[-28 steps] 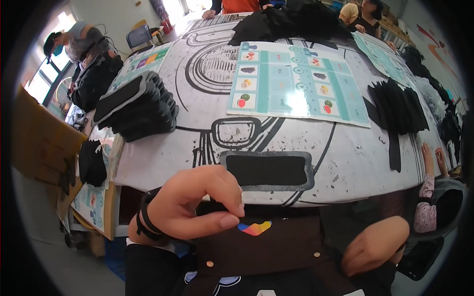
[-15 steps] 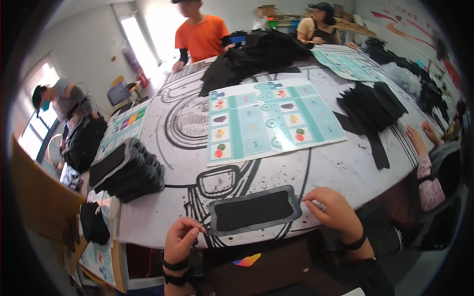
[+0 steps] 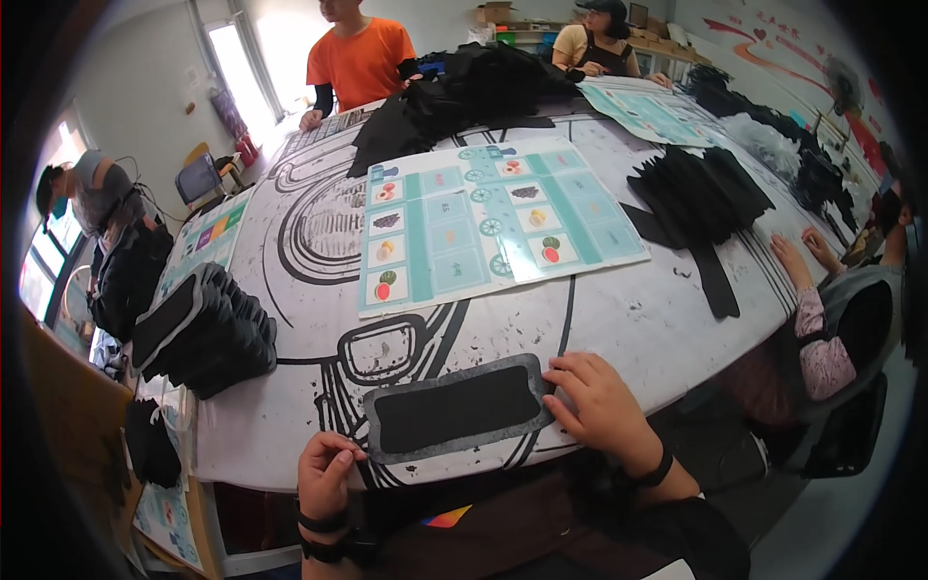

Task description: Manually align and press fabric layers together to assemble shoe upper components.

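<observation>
A rectangular black fabric piece with a grey border lies flat at the table's near edge, between my hands. My left hand is by its lower left corner, thumb and fingers pinched together. What they hold, if anything, is too small to make out. At the right end of the piece is my right hand, its thumb and fingers apart, fingertips touching or nearly touching the grey border. To the left stands a stack of similar bordered black pieces.
A printed board with fruit pictures lies mid-table on the white patterned cover. Black fabric strips are to its right; a large black fabric heap lies behind. A person's hands rest at the right edge. Several people are around the table.
My right hand has come in against the right end of the bordered piece. My left hand stays pinched near the left corner. The whole view has shifted, moving the scene leftward.
</observation>
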A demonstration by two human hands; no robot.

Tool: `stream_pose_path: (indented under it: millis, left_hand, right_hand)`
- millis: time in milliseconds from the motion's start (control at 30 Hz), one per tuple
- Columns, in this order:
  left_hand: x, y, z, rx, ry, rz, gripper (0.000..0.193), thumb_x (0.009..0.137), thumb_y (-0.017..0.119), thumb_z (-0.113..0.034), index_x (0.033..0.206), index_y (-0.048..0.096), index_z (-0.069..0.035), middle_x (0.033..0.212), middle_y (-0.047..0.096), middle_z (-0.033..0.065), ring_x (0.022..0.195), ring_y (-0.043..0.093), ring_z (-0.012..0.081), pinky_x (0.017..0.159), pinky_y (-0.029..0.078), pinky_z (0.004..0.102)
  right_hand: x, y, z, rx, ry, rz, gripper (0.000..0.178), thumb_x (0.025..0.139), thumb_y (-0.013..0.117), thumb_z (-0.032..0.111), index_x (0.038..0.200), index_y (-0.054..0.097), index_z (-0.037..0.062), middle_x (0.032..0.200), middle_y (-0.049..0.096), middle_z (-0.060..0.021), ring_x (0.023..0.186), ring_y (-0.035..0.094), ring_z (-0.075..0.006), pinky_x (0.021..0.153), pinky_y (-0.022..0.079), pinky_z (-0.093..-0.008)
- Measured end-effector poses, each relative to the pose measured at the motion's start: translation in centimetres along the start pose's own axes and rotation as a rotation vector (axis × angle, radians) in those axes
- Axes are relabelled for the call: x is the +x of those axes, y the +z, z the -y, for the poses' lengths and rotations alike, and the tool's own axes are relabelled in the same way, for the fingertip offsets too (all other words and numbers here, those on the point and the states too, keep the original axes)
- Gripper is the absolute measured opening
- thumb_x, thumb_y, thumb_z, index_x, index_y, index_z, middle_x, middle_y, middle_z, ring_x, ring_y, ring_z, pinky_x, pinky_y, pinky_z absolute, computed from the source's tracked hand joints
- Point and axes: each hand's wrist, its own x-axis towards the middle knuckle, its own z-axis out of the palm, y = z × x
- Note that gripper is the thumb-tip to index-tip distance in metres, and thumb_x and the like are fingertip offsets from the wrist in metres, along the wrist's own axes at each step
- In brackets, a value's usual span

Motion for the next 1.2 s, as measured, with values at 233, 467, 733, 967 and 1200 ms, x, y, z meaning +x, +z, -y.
stream_pose_path:
  millis: [233,467,733,967,1200]
  left_hand:
    - [0.3,0.0,-0.2,0.074,-0.005,0.038,0.009,0.077,0.059,0.0,0.081,0.052,-0.001,0.079,0.055,0.0077,0.076,0.056,0.016,0.075,0.045,0.0278]
    - [0.1,-0.4,0.2,0.086,0.098,0.094,0.014,0.075,0.061,0.007,0.074,0.053,-0.003,0.078,0.048,0.0046,0.073,0.055,0.0141,0.073,0.045,0.0268]
    - [-0.3,-1.3,0.4,0.069,0.078,0.17,0.015,0.074,0.063,0.01,0.073,0.055,-0.003,0.082,0.05,0.0042,0.076,0.053,0.0116,0.071,0.042,0.0237]
    - [0.9,0.3,0.0,0.067,0.039,0.19,0.021,0.074,0.063,0.011,0.075,0.05,-0.005,0.079,0.049,0.0024,0.075,0.051,0.0104,0.069,0.041,0.0229]
    - [-0.6,0.4,-0.8,-0.104,0.154,0.134,0.024,0.072,0.059,0.014,0.073,0.046,-0.006,0.078,0.049,0.0038,0.073,0.052,0.0151,0.068,0.041,0.0252]
  right_hand:
    - [-0.1,0.2,-0.1,0.013,-0.012,-0.008,0.019,0.074,0.063,0.012,0.09,0.062,0.0019,0.1,0.06,-0.0123,0.098,0.053,-0.0307,0.086,0.043,-0.0394]
    - [-0.3,0.2,0.4,-0.028,-0.008,-0.013,0.018,0.074,0.064,0.013,0.088,0.063,0.0027,0.098,0.061,-0.0114,0.097,0.054,-0.0299,0.086,0.042,-0.0409]
    - [-0.3,0.5,0.8,-0.024,0.005,-0.013,0.02,0.073,0.065,0.012,0.091,0.062,0.004,0.1,0.06,-0.011,0.098,0.054,-0.0292,0.087,0.042,-0.0411]
    - [-2.4,-4.2,-0.7,1.289,-0.976,1.031,0.016,0.087,0.057,0.012,0.086,0.054,-0.0037,0.085,0.054,-0.0175,0.089,0.053,-0.036,0.081,0.043,-0.0445]
    - [0.7,-11.3,4.5,2.189,-1.288,0.213,0.023,0.086,0.037,0.004,0.071,0.052,-0.0025,0.075,0.056,-0.0224,0.063,0.058,-0.0356,0.053,0.053,-0.0516]
